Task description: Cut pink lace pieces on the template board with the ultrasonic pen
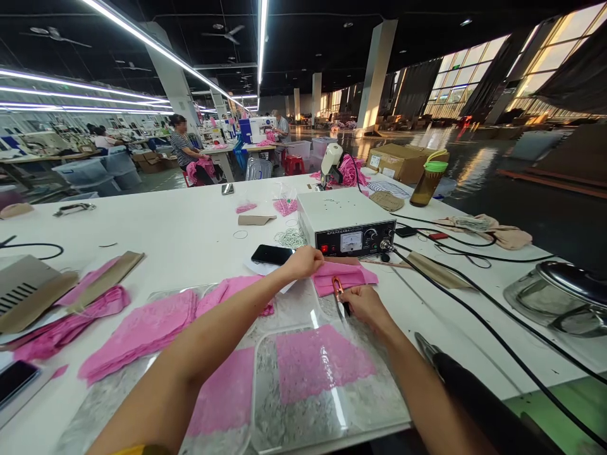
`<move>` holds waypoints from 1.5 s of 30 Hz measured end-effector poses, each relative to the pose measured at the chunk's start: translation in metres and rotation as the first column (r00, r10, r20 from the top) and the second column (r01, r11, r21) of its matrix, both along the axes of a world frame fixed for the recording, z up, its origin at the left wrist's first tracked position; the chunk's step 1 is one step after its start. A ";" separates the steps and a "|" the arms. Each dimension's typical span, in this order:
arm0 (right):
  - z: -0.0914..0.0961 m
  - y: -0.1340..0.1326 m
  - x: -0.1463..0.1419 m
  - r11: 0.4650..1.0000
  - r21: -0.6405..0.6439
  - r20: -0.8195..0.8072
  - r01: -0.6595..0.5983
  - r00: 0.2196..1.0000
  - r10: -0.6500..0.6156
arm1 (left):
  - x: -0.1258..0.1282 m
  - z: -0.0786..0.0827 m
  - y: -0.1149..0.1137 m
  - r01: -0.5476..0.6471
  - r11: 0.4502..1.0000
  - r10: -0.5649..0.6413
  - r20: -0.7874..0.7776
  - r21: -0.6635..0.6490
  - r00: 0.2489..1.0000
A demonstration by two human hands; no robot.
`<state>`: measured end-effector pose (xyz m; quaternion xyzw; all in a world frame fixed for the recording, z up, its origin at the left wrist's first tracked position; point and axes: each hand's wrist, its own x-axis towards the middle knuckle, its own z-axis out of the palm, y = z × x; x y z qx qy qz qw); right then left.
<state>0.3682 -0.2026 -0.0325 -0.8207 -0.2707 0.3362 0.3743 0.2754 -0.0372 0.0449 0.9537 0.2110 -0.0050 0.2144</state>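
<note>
My left hand [303,261] is closed and rests on a folded pink fabric piece [348,277] in front of a white control box [348,222]. My right hand [364,302] is closed round a thin hand tool [339,296] with a copper-coloured loop tip that touches the near edge of that fabric. A pink lace piece [320,362] lies under a clear plate [327,392] close to me. More pink lace pieces [142,332] are stacked to the left.
A black phone [272,254] lies left of the box. Black cables [474,309] run right from the box. A brown bottle with a green cap [428,182], a cardboard box [403,161] and a metal lid [564,287] sit to the right. People sit at sewing tables far left.
</note>
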 end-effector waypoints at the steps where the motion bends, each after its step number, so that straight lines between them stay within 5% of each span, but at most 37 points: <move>1: 0.000 0.000 0.000 1.000 -0.003 0.037 -0.004 0.999 0.004 | -0.003 0.004 0.002 0.004 1.000 -0.004 0.010 -0.001 1.000; 7: 0.007 -0.009 -0.001 0.999 0.020 0.345 -0.025 0.939 0.016 | -0.036 0.010 -0.003 0.053 0.999 -0.053 0.051 -0.007 0.997; 12: 0.019 -0.010 -0.022 0.991 0.123 0.627 -0.042 0.778 -0.045 | -0.061 -0.002 -0.020 0.114 0.993 -0.114 0.068 -0.001 0.991; 19: 0.015 -0.003 -0.034 0.960 0.121 0.830 -0.253 0.557 0.042 | -0.086 -0.001 -0.030 0.193 0.980 -0.198 0.132 0.051 0.971; 27: 0.001 -0.068 -0.049 0.804 0.128 0.923 -0.581 0.367 0.118 | -0.167 -0.020 -0.067 0.292 0.948 -0.311 0.186 0.123 0.932; 32: -0.010 -0.098 -0.052 0.702 0.124 0.971 -0.702 0.232 0.060 | -0.194 -0.037 -0.096 0.327 0.923 -0.366 0.204 0.202 0.908; 40: -0.012 -0.111 -0.043 0.719 0.146 0.955 -0.680 0.287 0.077 | -0.195 -0.046 -0.118 0.350 0.886 -0.409 0.155 0.305 0.899; 45: -0.013 -0.110 -0.042 0.772 0.200 0.895 -0.603 0.433 0.107 | -0.194 -0.050 -0.126 0.366 0.865 -0.425 0.115 0.344 0.898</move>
